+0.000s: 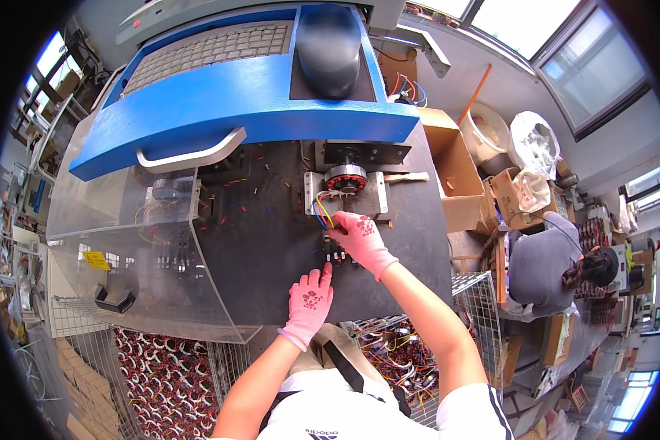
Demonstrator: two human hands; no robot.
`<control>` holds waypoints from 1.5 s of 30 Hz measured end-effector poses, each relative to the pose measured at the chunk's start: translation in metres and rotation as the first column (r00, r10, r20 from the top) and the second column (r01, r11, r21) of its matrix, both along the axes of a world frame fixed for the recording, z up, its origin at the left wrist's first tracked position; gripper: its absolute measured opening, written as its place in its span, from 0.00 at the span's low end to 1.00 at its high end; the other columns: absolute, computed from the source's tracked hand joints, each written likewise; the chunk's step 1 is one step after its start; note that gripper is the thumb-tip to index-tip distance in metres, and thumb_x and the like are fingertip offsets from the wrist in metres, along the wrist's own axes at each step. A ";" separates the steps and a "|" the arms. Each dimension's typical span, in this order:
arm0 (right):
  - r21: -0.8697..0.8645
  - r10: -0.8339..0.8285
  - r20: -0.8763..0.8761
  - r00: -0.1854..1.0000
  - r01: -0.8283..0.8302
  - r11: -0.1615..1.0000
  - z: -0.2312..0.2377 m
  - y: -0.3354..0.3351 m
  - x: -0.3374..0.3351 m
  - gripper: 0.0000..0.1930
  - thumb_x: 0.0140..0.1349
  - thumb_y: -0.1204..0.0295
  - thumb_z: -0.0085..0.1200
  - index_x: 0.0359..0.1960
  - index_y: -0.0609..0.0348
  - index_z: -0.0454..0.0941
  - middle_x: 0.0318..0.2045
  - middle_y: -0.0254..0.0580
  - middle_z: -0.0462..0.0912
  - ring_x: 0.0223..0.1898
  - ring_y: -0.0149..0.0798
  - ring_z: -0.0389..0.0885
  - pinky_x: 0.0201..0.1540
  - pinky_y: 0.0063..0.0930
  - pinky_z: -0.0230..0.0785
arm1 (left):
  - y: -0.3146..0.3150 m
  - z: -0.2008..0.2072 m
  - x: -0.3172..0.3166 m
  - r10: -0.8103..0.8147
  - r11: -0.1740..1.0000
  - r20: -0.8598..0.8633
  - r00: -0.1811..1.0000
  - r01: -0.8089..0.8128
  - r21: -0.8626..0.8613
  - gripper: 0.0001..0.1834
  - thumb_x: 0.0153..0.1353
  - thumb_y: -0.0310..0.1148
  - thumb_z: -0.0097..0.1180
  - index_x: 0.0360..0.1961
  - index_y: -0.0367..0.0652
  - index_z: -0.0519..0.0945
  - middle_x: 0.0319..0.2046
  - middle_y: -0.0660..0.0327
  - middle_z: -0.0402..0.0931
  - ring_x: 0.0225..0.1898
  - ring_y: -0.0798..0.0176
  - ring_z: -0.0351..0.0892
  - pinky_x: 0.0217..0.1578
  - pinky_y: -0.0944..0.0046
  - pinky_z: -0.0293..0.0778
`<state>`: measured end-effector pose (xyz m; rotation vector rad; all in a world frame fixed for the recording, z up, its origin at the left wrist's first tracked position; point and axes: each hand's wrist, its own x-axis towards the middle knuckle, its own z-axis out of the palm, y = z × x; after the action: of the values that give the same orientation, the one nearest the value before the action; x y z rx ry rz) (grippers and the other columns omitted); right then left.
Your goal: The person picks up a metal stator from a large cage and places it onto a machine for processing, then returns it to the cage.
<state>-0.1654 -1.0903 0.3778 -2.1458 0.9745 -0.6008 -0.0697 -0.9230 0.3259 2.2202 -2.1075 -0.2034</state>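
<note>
Centrally, on a dark worktable (264, 282) seen from above, thin coloured wires (319, 208), yellow, red and blue among them, run from a round motor part (345, 179) with red windings toward the person. Their long axis lies mostly away-to-near: they leave the near side of the motor part, bow out to the left, then slant back rightward to their lower ends. Those ends point toward the person and toward a small dark terminal block (336, 257) with pale tabs.

The right hand (359, 239), in a pink glove, has thumb and forefinger pressed together, pinching the wires near these ends. Most of the wires' length lies beyond the fingertips, to their upper left; the very tips are hidden. The left hand (310, 299), also pink-gloved, holds nothing visible; its fingers are slightly spread, with the forefinger reaching to the block's near left edge. Whether it touches cannot be told.

The motor part sits in a metal fixture (378, 196) beneath a blue shelf (264, 117) carrying a keyboard (213, 53) and a black mouse (329, 62). To the left stands a clear guard (150, 271).
</note>
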 end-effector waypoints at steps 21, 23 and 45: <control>0.435 0.519 0.331 0.788 -0.616 0.657 0.031 0.181 0.064 0.35 0.58 0.52 0.58 0.61 0.62 0.66 0.58 0.55 0.71 0.60 0.46 0.70 0.61 0.34 0.64 | 0.121 0.010 0.024 -0.148 0.983 -0.738 0.658 0.182 -0.036 0.25 0.61 0.36 0.54 0.59 0.39 0.69 0.56 0.53 0.70 0.58 0.57 0.70 0.60 0.60 0.64; 0.545 0.447 0.301 0.842 -0.537 0.644 0.045 0.197 0.082 0.27 0.62 0.55 0.53 0.55 0.63 0.72 0.51 0.53 0.76 0.56 0.47 0.73 0.59 0.34 0.64 | 0.146 -0.005 0.040 -0.047 0.979 -0.767 0.640 0.184 0.093 0.25 0.62 0.36 0.53 0.59 0.39 0.69 0.56 0.53 0.70 0.59 0.59 0.69 0.60 0.60 0.62; 0.411 -0.876 0.403 0.265 0.803 0.431 -0.057 0.127 -0.251 0.37 0.65 0.35 0.32 0.18 0.59 0.71 0.15 0.39 0.75 0.17 0.36 0.70 0.33 0.31 0.68 | 0.211 0.005 0.181 0.365 0.843 -0.478 0.799 -0.502 -0.195 0.18 0.63 0.31 0.52 0.52 0.35 0.71 0.46 0.49 0.70 0.45 0.48 0.73 0.48 0.56 0.72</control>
<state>-0.4168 -0.9635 0.3206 -0.9669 1.7068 -1.5513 0.1114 -0.7123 0.3309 2.1506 -1.2575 -0.2686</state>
